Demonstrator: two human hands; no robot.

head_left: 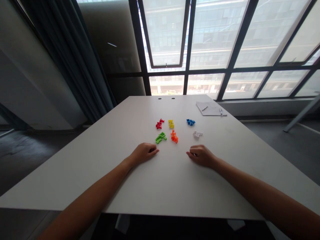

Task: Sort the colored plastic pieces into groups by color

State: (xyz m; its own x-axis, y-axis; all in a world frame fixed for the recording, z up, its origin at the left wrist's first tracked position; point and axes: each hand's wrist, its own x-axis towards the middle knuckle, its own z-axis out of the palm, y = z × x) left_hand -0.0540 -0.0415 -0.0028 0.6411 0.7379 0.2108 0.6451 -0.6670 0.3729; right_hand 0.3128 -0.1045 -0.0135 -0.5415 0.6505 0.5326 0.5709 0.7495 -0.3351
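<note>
Six small clusters of bright plastic pieces lie in two rows on a white table (172, 190). In the far row are a red cluster (159, 124), a yellow one (171, 124) and a blue one (190, 122). The near row holds a green cluster (161, 137), an orange one (174, 136) and a white one (197, 134). My left hand (144, 153) rests curled on the tabletop, nearest the green pieces and not touching them. My right hand (201, 155) also lies curled and holds nothing, closest to the white pieces.
A sheet of paper (209, 108) lies at the far right of the table, with a pen (221, 112) at its edge and a small pale item (205, 108) on it. Two small holes mark the far edge. Large windows and a dark curtain stand beyond.
</note>
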